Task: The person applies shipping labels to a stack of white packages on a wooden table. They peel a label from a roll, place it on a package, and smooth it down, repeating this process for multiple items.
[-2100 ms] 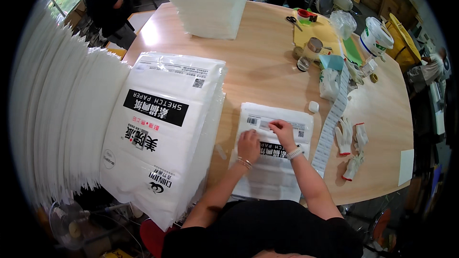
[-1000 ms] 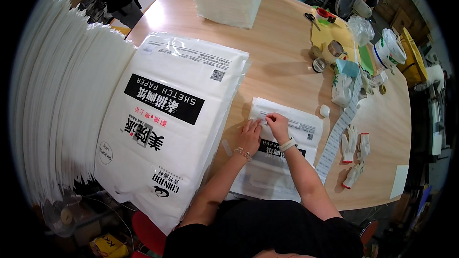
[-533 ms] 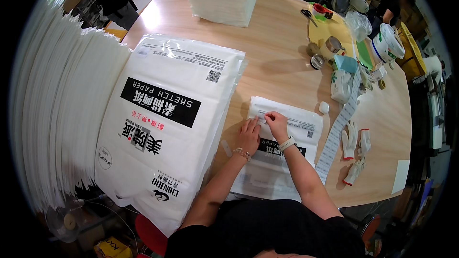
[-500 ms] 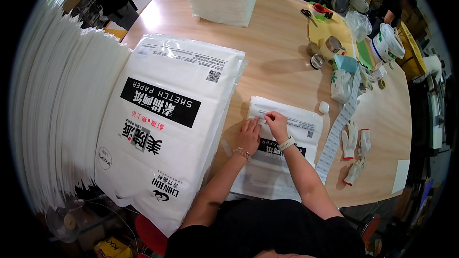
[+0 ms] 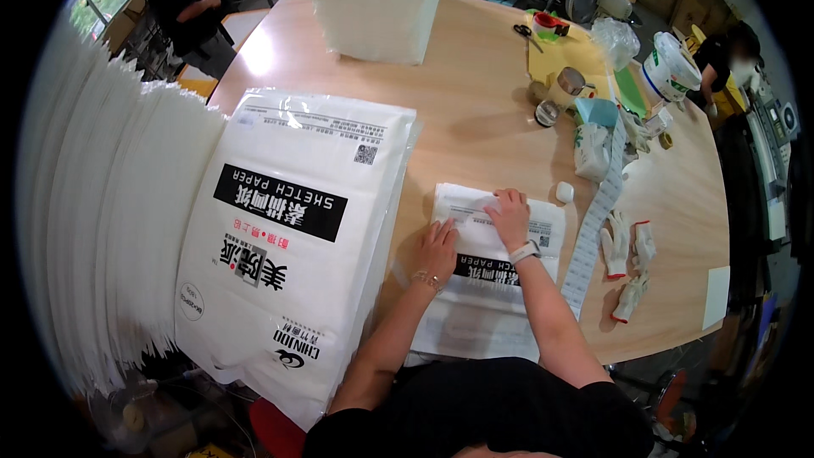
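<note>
In front of me a paper pack (image 5: 479,318) in a clear printed bag lies flat on the table, with a black label band across its middle. On its upper left part rests my left hand (image 5: 437,251), fingers stretched and a bracelet at the wrist. My right hand (image 5: 511,220), below which a pale watch is strapped, lies on the pack's upper middle with fingers spread. Neither hand appears to hold anything. A strip of small labels (image 5: 588,248) runs just right of the pack.
At left lie a larger bagged paper pack (image 5: 280,305) and tall paper stacks (image 5: 110,229). Another stack (image 5: 373,8) stands at the back. Rightward are gloves (image 5: 617,246), a white round object (image 5: 565,192), tape rolls (image 5: 570,80), scissors (image 5: 524,32) and a bucket (image 5: 670,72). Two people are beyond.
My right hand has gone from a pinch near my left hand to lying spread on the pack, farther right. The left hand stays on the upper left part. The view has shifted slightly.
</note>
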Tool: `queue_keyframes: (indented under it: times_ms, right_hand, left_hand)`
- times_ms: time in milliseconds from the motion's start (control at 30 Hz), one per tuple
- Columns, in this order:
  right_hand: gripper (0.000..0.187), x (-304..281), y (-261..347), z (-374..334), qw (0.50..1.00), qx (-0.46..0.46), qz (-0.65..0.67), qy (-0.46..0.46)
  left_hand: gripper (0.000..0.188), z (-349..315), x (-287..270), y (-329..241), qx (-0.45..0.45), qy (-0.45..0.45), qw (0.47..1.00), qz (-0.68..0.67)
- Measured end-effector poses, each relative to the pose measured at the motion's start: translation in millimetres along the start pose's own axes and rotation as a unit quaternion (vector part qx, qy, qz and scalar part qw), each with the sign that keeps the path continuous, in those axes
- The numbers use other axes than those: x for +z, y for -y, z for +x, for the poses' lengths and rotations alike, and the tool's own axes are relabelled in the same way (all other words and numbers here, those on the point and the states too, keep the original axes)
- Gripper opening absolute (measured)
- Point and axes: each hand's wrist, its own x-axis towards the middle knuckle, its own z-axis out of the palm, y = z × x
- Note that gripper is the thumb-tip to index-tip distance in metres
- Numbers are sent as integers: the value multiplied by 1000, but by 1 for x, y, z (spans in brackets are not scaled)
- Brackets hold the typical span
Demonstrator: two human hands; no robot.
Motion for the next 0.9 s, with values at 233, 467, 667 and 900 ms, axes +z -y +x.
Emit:
queue_keyframes:
  times_ms: [233, 467, 667, 900]
  right_hand:
    - [24, -30, -49, 26, 984, -13, 84, 158]
    - [15, -45, -48, 26, 964, -120, 130, 196]
    - [9, -76, -6, -6, 970, -210, -36, -114]
    - [8, -94, 2, -63, 983, -176, 49, 4]
  left_hand:
    - [33, -10, -9, 5, -23, -148, 972, -180]
    - [26, -52, -38, 6, -37, -165, 967, -190]
    - [21, -77, -50, 2, -62, -139, 971, -184]
    - [18, -85, -76, -21, -36, -174, 964, -195]
